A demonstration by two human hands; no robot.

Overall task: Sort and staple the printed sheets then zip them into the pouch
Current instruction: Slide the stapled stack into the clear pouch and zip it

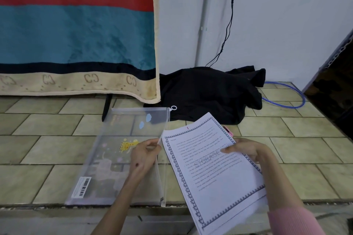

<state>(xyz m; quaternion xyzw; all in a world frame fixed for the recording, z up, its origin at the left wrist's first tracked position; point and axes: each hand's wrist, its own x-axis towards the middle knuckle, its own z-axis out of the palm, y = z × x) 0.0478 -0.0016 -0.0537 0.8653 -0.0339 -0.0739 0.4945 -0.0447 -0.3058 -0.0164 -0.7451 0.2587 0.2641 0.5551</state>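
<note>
The right hand [246,150] grips the printed sheets [214,170] by their right edge, thumb on top, holding the stack tilted just beside the pouch [107,158]. The left hand [145,153] pinches the pouch's open zipper edge, lifting its top layer off the tiled floor [38,150]. The sheets' corner could catch the floppy lip and crumple if the mouth sags. Farther off, the zip pull [173,108] rests by a black cloth [210,91].
</note>
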